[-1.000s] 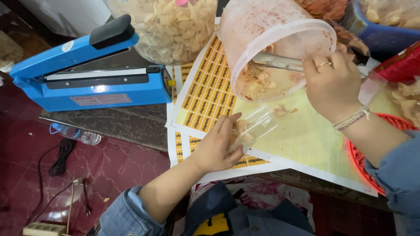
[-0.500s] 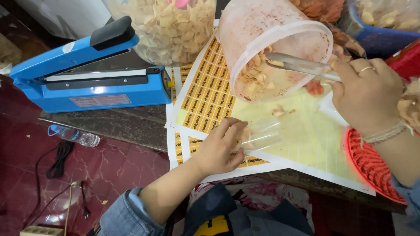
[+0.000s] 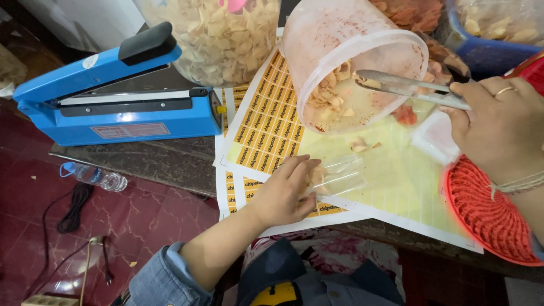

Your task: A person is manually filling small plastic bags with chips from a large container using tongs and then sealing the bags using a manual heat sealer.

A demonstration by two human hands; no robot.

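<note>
Left hand: my left hand [image 3: 283, 192] lies palm down on the sticker sheets, fingers curled around the mouth end of a small clear bag [image 3: 338, 175], pinning it flat.
Clear bag: lies on its side on the yellow sheet, open end under my fingers; a few pale chips show inside near my fingertips.
Right hand: my right hand [image 3: 501, 124] is closed around the handles of metal tongs [image 3: 405, 86], ring on one finger, thread bracelet at the wrist.
Tongs: tips reach into the mouth of the tub, arms pressed nearly together on a chip or two.
Tub: a translucent plastic tub [image 3: 340, 51] lies tilted on its side, mouth toward me, walls dusted with red seasoning; a small heap of chips [image 3: 328, 96] rests on its lower wall.
Loose chips: two or three pieces [image 3: 360, 145] lie on the yellow sheet between the tub and the bag.
Sticker sheets: sheets of orange labels [image 3: 266, 130] cover the counter [image 3: 158, 161] under the tub and my left hand.
Heat sealer: a blue heat sealer [image 3: 119, 96] with a black handle stands on the counter to the left, well apart from the bag.
Large bag: a big clear bag of pale chips [image 3: 221, 34] stands behind the sealer.
Red basket: a red plastic basket [image 3: 487, 215] sits under my right wrist.
Floor: a plastic water bottle [image 3: 93, 175] lies beside a black cable.
</note>
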